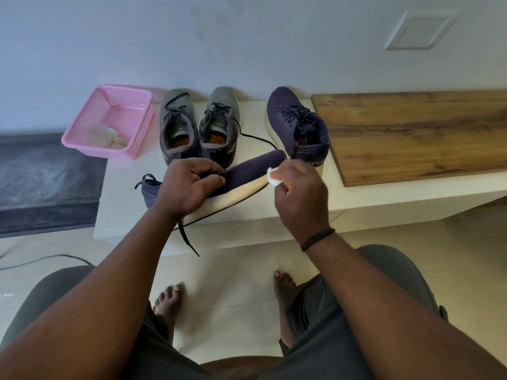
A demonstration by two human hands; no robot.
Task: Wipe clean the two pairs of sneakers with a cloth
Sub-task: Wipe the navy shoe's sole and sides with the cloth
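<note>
One navy sneaker (241, 171), cream sole, gripped by left hand (186, 185); right hand (299, 193) pinches white cloth (274, 178).

White wall (247, 37), pale tiled floor (233, 283)

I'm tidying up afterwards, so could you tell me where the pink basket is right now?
In the head view the pink basket sits at the left end of the white bench, against the wall, just left of the grey sneakers.

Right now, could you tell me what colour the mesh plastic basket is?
Pink, shown best in the head view: mesh plastic basket.
</note>
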